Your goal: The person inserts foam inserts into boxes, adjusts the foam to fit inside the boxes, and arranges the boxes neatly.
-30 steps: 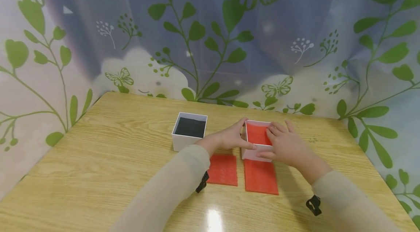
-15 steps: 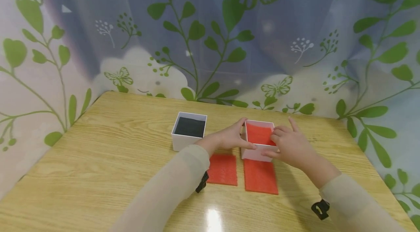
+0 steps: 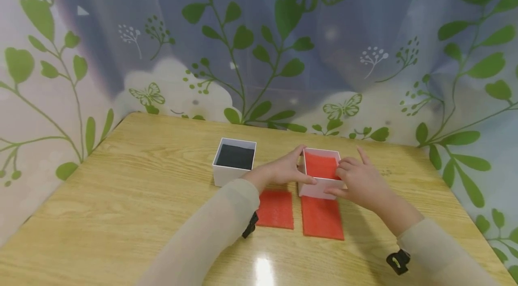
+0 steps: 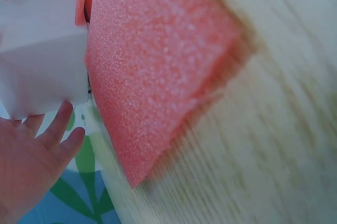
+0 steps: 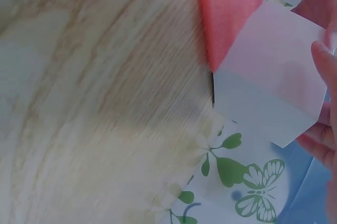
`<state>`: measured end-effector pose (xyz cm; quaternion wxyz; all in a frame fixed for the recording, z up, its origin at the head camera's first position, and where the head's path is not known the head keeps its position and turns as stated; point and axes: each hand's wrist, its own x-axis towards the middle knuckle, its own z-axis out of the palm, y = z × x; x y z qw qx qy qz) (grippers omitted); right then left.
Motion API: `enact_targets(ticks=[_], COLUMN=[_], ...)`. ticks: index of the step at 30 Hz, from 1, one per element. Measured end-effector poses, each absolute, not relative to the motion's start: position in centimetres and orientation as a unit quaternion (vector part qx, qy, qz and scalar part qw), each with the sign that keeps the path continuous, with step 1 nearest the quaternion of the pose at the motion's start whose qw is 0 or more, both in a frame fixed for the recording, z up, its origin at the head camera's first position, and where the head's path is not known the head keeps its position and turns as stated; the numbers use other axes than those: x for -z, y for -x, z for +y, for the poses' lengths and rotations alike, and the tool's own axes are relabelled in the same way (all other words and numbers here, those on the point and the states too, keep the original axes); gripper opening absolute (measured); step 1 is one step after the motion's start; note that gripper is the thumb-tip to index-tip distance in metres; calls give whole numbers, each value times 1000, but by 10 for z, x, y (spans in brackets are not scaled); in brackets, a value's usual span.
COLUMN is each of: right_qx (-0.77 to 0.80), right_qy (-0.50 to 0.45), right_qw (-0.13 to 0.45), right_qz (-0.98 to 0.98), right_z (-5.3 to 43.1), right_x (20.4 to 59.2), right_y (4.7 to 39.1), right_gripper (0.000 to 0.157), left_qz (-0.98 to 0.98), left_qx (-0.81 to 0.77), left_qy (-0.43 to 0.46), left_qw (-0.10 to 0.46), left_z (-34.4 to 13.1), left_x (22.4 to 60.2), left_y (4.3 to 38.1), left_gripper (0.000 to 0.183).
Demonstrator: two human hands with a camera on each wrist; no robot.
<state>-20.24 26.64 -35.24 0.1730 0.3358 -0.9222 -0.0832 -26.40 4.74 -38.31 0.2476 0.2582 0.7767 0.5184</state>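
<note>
A white open-topped box (image 3: 321, 188) stands on the right of the table with a red foam sheet (image 3: 319, 165) inside. My left hand (image 3: 286, 170) grips the box's left side, its thumb along the front wall and its fingers toward the back left corner. At the opposite side, my right hand (image 3: 362, 183) holds the right rim, with curled fingers over the edge and the thumb by the front corner. In the right wrist view the box wall (image 5: 268, 108) hides part of those fingers. Two red foam sheets lie in front, a left one (image 3: 275, 209) and a right one (image 3: 322, 218).
A second white box (image 3: 226, 176) with a black sheet (image 3: 234, 157) inside stands to the left, behind my left forearm. The wooden table (image 3: 141, 178) reaches back to a curtain (image 3: 263, 52) printed with leaves and butterflies.
My right hand has drawn back to the right, from over the red sheet inside the box to the right rim, its fingers more curled. The left hand has kept its place.
</note>
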Motion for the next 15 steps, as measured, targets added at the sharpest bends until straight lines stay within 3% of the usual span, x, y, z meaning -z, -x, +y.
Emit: enact_targets(ticks=[7, 15], right_qx=[72, -53], right_qy=[-359, -351], right_qw=[181, 92], right_qz=[-913, -930], right_z=[266, 252], right_x=[355, 357], right_y=[201, 205], right_gripper=[36, 24], left_qz=[783, 783], left_qx=[-512, -509], left_qy=[-255, -262], left_qw=[246, 242], left_z=[48, 49], left_x=[383, 383], left_y=[263, 264], left_gripper=[104, 105])
